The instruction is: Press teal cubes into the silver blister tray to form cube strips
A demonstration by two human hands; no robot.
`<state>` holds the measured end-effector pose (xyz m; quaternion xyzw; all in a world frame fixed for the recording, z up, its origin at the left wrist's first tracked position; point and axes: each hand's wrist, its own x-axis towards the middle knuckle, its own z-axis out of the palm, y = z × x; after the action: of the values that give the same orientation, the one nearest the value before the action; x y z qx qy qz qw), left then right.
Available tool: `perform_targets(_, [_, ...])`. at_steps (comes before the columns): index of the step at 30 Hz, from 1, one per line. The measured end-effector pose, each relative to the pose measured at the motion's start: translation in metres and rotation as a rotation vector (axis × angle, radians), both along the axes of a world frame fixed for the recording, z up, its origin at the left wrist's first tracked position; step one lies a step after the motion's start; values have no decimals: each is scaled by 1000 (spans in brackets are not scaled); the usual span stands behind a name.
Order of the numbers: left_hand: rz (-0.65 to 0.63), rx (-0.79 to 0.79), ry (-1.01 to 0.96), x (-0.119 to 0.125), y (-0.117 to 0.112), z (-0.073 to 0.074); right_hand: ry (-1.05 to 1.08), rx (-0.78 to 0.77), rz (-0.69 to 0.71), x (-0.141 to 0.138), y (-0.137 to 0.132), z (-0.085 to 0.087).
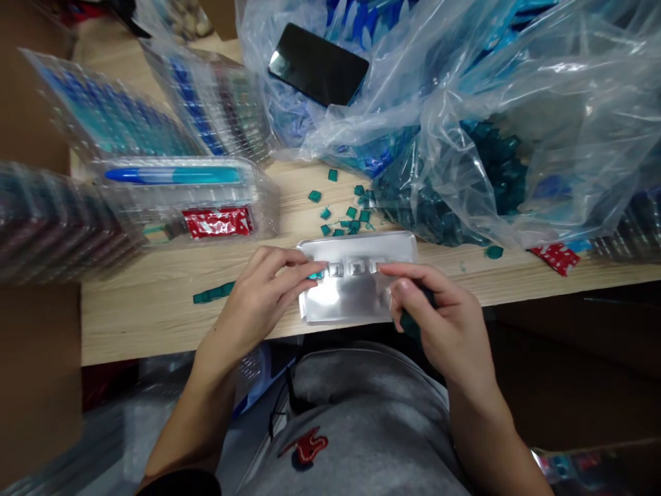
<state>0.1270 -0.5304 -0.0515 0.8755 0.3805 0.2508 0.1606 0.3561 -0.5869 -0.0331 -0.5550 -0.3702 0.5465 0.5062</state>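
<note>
My left hand lies over the left end of a silver metal tray, its fingertips on the tray's row of square pockets. A small teal glass tile shows just beneath those fingertips. My right hand is at the tray's right end, curled around a dark teal strip that is partly hidden by the fingers. Scattered teal tiles lie on the wooden table behind the tray. A short row of teal tiles lies left of my left hand.
A clear plastic bag of teal pieces fills the back right, with a black phone on plastic behind it. Clear plastic boxes of blue and multicoloured items stand at the back left. A grey garment lies below the table edge.
</note>
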Motion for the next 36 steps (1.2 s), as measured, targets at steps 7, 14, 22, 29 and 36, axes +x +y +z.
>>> perform_targets(7, [68, -42, 6, -4, -6, -2, 767, -361, -21, -5, 15, 6])
perform_targets(14, [31, -112, -199, 37, -28, 27, 679, -253, -44, -24, 15, 8])
perform_targets(22, [-48, -223, -203, 60, -29, 35, 64, 114, -43, -30, 8, 7])
perform_targets(29, [195, -388, -588, 56, -31, 25, 84, 113, 55, -20, 9, 15])
perform_targets(36, [246, -320, -491, 55, -32, 22, -204, 264, 54, -27, 0, 10])
